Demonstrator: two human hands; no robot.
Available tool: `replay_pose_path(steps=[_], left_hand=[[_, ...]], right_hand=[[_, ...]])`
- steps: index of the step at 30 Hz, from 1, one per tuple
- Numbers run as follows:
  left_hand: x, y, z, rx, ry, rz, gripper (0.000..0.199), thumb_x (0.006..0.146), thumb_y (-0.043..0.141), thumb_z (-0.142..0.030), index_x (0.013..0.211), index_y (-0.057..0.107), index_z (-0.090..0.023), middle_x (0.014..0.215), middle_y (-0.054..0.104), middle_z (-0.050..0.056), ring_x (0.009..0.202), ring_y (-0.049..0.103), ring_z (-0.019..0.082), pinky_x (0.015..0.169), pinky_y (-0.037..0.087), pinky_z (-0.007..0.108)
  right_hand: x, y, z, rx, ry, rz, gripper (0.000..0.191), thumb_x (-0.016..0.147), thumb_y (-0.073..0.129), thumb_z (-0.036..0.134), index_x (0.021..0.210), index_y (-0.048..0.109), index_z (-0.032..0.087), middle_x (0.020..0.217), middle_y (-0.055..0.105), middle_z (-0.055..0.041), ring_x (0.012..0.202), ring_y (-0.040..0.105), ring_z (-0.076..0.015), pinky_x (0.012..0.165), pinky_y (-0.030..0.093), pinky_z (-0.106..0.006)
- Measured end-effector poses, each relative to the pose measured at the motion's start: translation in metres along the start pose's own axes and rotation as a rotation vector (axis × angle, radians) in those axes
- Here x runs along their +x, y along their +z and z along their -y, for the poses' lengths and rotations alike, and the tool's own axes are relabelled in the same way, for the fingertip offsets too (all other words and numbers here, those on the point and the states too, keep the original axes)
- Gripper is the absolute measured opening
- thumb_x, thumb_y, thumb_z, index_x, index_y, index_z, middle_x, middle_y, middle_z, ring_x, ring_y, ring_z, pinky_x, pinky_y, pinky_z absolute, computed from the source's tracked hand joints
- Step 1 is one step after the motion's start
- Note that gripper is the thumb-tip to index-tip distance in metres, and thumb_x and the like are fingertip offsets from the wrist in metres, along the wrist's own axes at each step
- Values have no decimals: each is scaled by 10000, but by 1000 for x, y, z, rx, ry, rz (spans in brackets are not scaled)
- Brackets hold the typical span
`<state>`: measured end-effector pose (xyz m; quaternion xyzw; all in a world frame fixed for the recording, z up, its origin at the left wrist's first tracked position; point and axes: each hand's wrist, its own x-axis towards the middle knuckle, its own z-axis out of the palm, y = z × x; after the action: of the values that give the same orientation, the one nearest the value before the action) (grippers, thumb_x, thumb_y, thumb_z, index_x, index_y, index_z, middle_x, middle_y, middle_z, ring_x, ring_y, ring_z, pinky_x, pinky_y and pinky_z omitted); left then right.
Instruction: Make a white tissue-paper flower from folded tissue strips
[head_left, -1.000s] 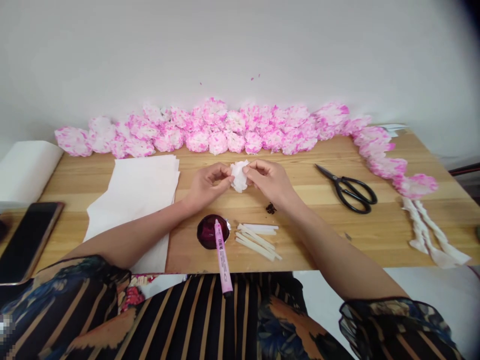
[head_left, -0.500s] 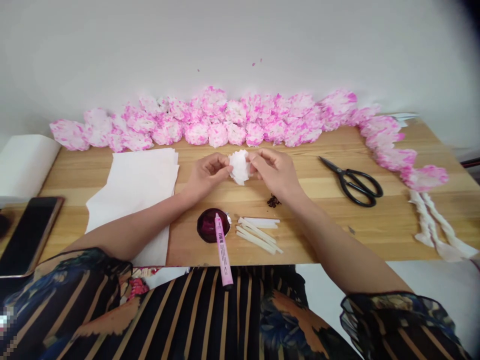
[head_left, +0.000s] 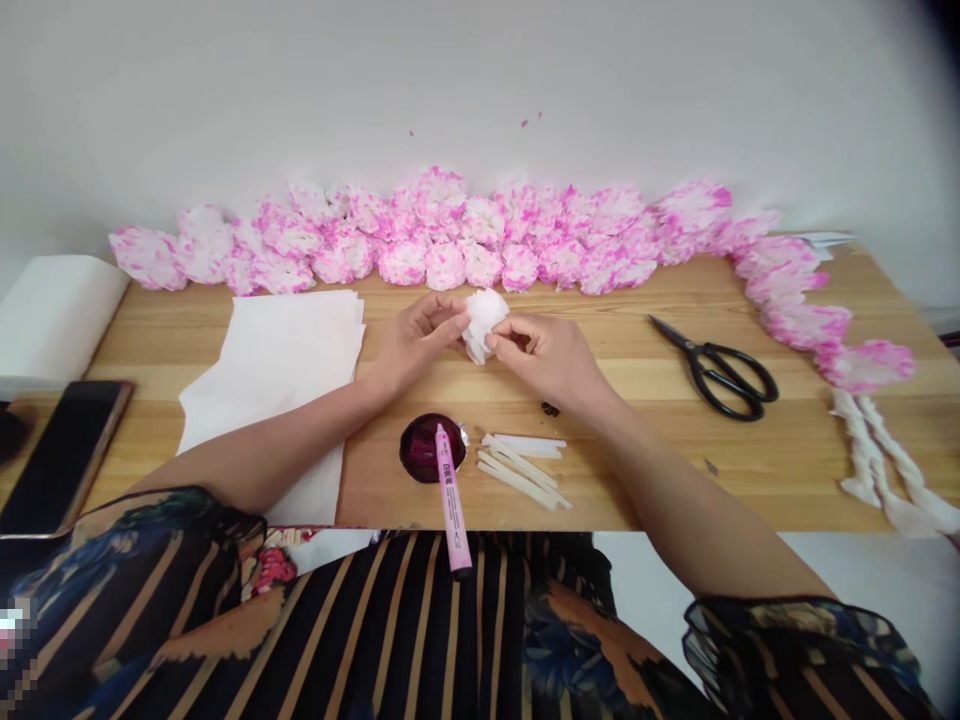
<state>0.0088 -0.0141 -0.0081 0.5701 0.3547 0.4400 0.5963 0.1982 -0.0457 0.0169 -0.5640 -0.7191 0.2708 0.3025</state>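
A small white tissue paper flower (head_left: pixel 486 312) is held over the middle of the table. My left hand (head_left: pixel 424 340) pinches its left side between thumb and fingers. At its lower right edge, my right hand (head_left: pixel 547 355) has thumb and forefinger closed on the petals. Below the hands, a pink marker pen (head_left: pixel 453 505) rests with its tip on a small dark dish (head_left: pixel 420 455) of purple-red liquid. Several pale thin sticks (head_left: pixel 521 470) lie just right of the pen. A little bundle of dark ties (head_left: pixel 550 409) is partly hidden by my right wrist.
Pink-edged paper flowers (head_left: pixel 442 265) line the wall and bend down the right side to twisted white paper strips (head_left: pixel 862 450). Black scissors (head_left: pixel 720 370) lie to the right. White paper sheets (head_left: pixel 285 350), a tissue stack (head_left: pixel 60 310) and a phone (head_left: pixel 67 455) are on the left.
My right fingers have shifted from the flower's upper right side to its lower right edge. The flower has turned, looking rounder on top. The whole view has shifted slightly.
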Motion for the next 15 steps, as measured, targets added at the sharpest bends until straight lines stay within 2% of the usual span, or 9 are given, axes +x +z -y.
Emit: replay_pose_path(steps=[5, 11, 15], left_hand=[[-1, 4, 2, 73, 20, 28, 481, 744, 815, -387, 1090, 547, -188, 765, 667, -9, 717, 661, 125, 672, 510, 239], [1, 5, 7, 53, 64, 22, 435, 740, 781, -238, 1094, 535, -183, 791, 648, -17, 745, 635, 106, 677, 488, 217], [1, 2, 6, 46, 41, 6, 418, 742, 743, -191, 1098, 524, -180, 777, 642, -22, 702, 621, 100, 661, 482, 222]], right_hand=[[-1, 6, 2, -16, 7, -18, 181, 836, 576, 291, 739, 697, 198, 640, 611, 9, 580, 456, -120, 563, 278, -269], [0, 8, 1, -20, 20, -19, 142, 810, 583, 265, 782, 704, 195, 691, 655, 4, 603, 495, -121, 570, 295, -267], [3, 6, -5, 89, 62, -7, 141, 788, 584, 257, 800, 704, 183, 709, 676, 5, 629, 538, -126, 605, 355, -262]])
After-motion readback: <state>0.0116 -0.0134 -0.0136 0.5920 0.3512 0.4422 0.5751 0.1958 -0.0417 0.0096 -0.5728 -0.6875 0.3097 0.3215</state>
